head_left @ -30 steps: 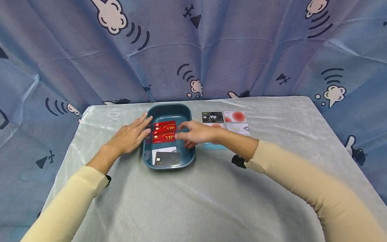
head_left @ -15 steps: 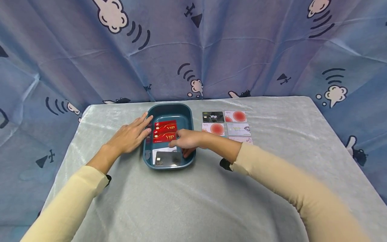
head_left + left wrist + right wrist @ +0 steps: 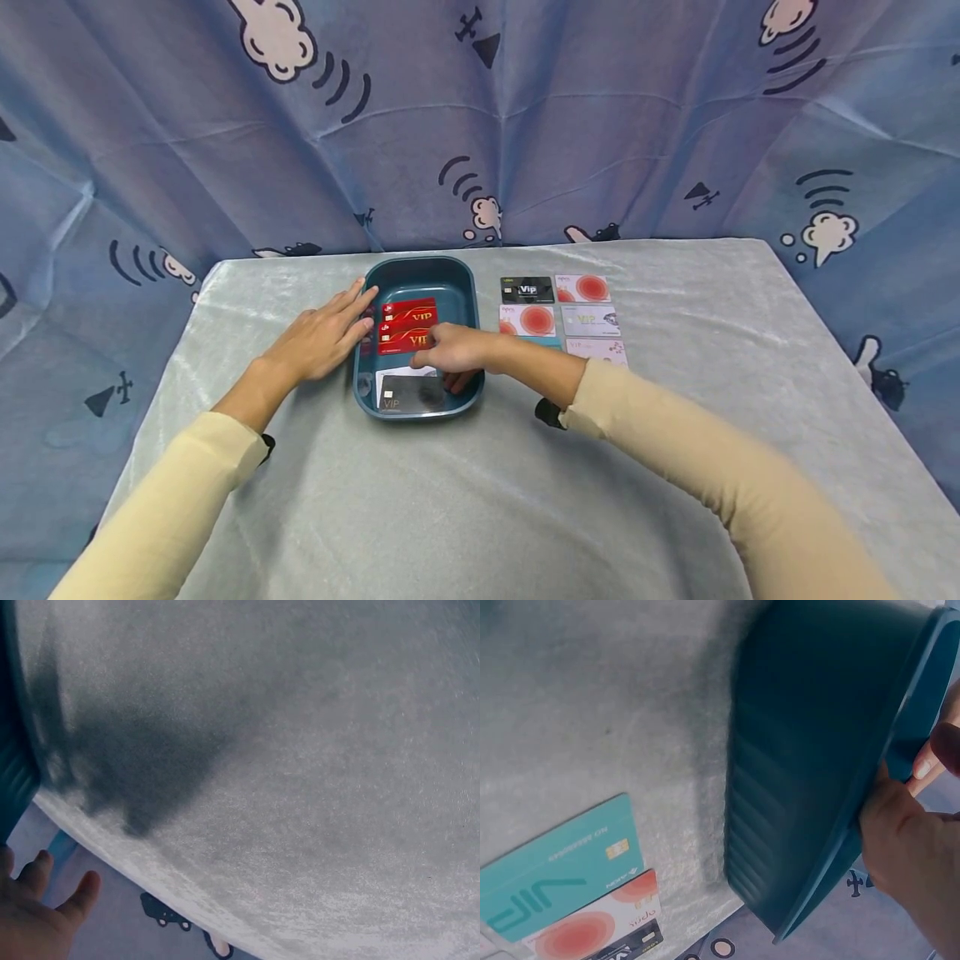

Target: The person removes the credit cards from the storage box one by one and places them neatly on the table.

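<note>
In the head view a dark blue-green tray [image 3: 420, 265] holds several cards. Two red VIP cards [image 3: 405, 337] overlap in its middle. Nearer the front, a black VIP card [image 3: 405, 396] partly covers a white card [image 3: 405, 372]. My left hand [image 3: 318, 337] lies against the tray's left side, fingers extended to the rim. Over the right rim, my right hand [image 3: 456, 348] reaches inside, thumb above the white card and fingers down beside the black card's right edge. Whether these fingertips grip the card is hidden; the right wrist view shows only that hand's back at the rim.
Right of the tray lie several flat cards: a black Vip card [image 3: 527, 290], two white cards with red circles, including one nearer card [image 3: 527, 320], a silver VIP card [image 3: 591, 320], a pink card [image 3: 596, 350] and a teal card [image 3: 570, 874]. A patterned curtain [image 3: 615, 125] hangs behind the table.
My right hand has moved nearer the tray's front, from beside the red cards to the black card. That card has shifted slightly left. My left hand has stayed put.
</note>
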Action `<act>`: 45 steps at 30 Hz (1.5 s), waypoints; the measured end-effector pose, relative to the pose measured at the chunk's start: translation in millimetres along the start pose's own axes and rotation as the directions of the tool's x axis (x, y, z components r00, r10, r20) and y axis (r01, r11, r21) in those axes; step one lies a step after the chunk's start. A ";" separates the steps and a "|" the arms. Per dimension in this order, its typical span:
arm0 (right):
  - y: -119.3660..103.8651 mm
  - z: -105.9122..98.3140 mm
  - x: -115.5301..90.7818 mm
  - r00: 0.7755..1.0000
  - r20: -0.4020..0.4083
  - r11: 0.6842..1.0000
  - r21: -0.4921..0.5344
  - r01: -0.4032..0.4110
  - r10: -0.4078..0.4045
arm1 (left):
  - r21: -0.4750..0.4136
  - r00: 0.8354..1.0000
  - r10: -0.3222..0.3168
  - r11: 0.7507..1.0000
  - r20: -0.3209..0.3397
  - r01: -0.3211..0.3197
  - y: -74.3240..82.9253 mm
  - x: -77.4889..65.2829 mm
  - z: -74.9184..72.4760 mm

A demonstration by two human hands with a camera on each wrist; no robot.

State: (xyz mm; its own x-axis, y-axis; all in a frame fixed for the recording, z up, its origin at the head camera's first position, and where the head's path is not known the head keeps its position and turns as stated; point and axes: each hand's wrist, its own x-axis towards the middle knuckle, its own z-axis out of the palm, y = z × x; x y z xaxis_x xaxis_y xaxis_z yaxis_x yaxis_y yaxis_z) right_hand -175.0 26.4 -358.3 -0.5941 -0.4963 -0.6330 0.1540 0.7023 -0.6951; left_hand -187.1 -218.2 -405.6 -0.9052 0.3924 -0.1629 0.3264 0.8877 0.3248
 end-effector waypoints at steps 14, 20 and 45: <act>0.2 0.9 6.0 0.999 -0.032 0.999 0.045 0.002 -0.001 | -0.006 1.000 0.019 1.000 -0.014 -0.019 -1.1 0.5 1.5; 0.2 1.4 9.1 1.000 -0.021 0.999 0.043 0.011 -0.010 | -0.004 0.999 0.043 0.999 -0.030 -0.043 -0.9 -0.7 1.0; -9.0 4.5 11.7 0.970 -0.159 0.966 -0.212 0.149 -0.185 | 0.010 0.999 0.046 0.999 -0.028 -0.046 -0.9 -1.9 -0.4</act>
State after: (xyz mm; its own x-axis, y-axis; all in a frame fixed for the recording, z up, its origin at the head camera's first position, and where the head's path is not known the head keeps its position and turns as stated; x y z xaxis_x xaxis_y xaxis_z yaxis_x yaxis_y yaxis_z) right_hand -179.8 12.0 -361.0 -0.7305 -0.5296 -0.4311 -0.1074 0.7126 -0.6933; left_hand -185.7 -219.8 -405.2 -0.8965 0.4262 -0.1213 0.3705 0.8711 0.3224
